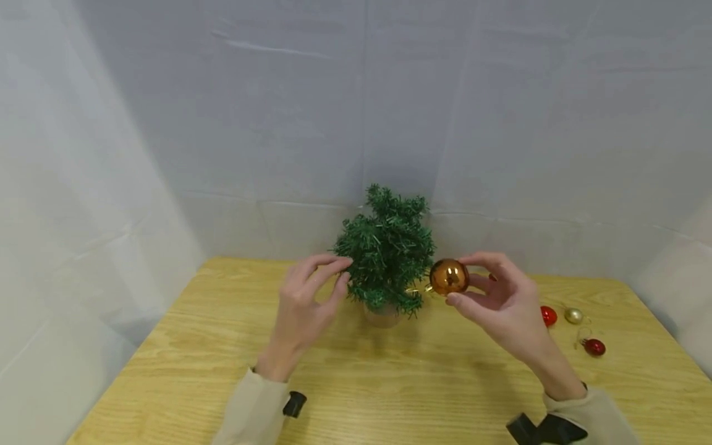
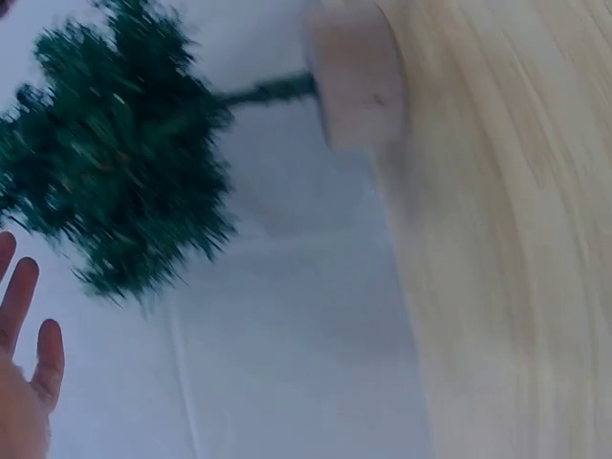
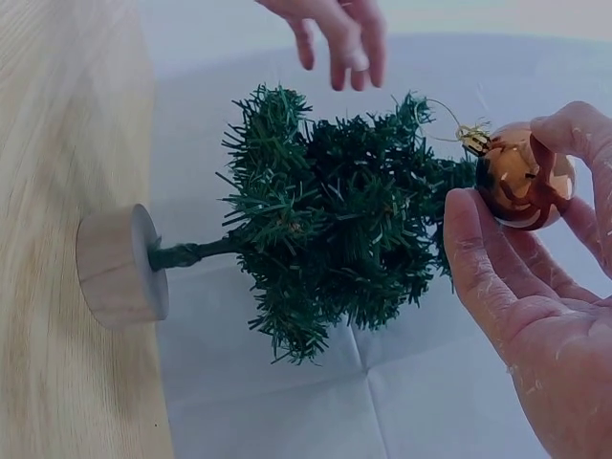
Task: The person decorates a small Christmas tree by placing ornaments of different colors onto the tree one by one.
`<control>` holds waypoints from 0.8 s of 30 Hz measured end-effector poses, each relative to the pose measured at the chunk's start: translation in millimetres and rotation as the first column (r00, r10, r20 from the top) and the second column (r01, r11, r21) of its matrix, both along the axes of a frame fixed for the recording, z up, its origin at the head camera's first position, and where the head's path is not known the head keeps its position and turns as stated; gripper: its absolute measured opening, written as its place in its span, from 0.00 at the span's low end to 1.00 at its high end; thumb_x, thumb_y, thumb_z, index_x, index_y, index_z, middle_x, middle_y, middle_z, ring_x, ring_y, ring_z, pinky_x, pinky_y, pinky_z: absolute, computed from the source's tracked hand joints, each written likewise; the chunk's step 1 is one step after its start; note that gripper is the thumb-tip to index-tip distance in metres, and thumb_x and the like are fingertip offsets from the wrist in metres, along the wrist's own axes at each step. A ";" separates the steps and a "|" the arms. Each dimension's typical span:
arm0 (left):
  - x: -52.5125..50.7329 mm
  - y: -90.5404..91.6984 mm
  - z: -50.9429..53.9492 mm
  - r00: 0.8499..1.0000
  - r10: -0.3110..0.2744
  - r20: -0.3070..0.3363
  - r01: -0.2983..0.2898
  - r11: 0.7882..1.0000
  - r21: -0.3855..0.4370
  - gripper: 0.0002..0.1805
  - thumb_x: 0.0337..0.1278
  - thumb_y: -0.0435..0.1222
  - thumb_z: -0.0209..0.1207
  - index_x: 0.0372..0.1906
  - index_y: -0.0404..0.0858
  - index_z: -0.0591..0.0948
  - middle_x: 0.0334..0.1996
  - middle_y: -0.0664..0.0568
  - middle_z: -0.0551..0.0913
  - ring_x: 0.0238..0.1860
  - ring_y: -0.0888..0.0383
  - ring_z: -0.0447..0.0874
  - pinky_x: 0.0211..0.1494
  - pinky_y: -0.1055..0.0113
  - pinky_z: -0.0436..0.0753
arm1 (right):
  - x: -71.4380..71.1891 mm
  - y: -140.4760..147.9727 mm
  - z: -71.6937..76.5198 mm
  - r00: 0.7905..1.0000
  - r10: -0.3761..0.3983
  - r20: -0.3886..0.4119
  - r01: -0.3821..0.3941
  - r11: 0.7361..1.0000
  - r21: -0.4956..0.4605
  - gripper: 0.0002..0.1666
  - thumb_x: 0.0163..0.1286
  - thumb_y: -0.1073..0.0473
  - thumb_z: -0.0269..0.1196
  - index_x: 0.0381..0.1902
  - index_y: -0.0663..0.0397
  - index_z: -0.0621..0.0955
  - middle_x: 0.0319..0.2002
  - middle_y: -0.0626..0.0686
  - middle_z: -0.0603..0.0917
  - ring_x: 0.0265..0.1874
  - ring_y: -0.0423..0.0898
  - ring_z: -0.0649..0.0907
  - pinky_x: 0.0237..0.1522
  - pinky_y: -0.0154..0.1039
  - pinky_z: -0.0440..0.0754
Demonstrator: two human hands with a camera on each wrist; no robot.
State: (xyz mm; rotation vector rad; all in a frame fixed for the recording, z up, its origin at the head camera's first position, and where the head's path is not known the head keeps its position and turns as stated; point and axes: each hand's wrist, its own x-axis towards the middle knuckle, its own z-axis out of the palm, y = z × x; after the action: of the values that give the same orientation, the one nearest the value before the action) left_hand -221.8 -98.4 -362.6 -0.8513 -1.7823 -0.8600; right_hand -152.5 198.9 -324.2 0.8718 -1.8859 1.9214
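Observation:
My right hand (image 1: 503,303) pinches a shiny copper-orange bauble (image 1: 449,276) between thumb and fingers, to the right of a small artificial Christmas tree (image 1: 389,241). From the gold cap of the bauble (image 3: 526,177), a thin gold loop reaches toward the branches in the right wrist view; whether it touches them I cannot tell. On the tree's other side is my left hand (image 1: 306,303), holding nothing, its fingers loosely bent. The right wrist view shows a gap between those fingers (image 3: 349,48) and the green branches. The tree stands upright on a round wooden base (image 3: 120,266).
Several small ornaments lie on the right of the wooden table (image 1: 389,395): a red bauble (image 1: 548,316) partly behind my right hand, a gold bauble (image 1: 573,316) and a dark red bauble (image 1: 595,347). White cloth (image 1: 311,123) hangs behind and beside the table.

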 end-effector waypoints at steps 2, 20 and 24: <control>5.2 5.1 3.6 0.998 -0.056 0.006 0.056 0.998 0.009 0.11 0.69 0.37 0.62 0.48 0.37 0.89 0.45 0.45 0.88 0.45 0.48 0.87 0.51 0.50 0.82 | -0.4 -1.8 0.0 1.000 0.002 -0.011 -0.003 1.000 -0.011 0.28 0.62 0.84 0.62 0.60 0.70 0.74 0.56 0.55 0.80 0.52 0.46 0.87 0.50 0.40 0.88; 29.0 29.6 11.2 0.964 -0.220 0.150 0.235 0.968 -0.088 0.15 0.67 0.44 0.65 0.52 0.40 0.87 0.50 0.50 0.86 0.53 0.54 0.83 0.58 0.57 0.80 | -1.0 -15.1 -3.9 0.999 0.014 -0.035 -0.015 1.000 -0.027 0.29 0.60 0.87 0.60 0.59 0.71 0.74 0.56 0.54 0.79 0.52 0.46 0.88 0.49 0.38 0.88; 30.3 32.8 12.1 0.955 -0.238 0.177 0.257 0.961 -0.097 0.13 0.61 0.39 0.69 0.49 0.41 0.88 0.50 0.50 0.86 0.55 0.55 0.83 0.60 0.58 0.80 | -1.3 -16.1 -4.8 0.999 0.016 -0.037 -0.017 1.000 -0.020 0.28 0.61 0.85 0.62 0.59 0.71 0.74 0.56 0.54 0.79 0.52 0.46 0.88 0.50 0.39 0.88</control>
State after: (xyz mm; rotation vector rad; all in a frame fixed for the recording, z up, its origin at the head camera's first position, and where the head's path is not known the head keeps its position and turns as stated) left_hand -191.5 -65.6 -350.5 -1.1283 -1.9112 -1.0173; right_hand -153.9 182.8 -329.0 0.9131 -1.8411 1.9176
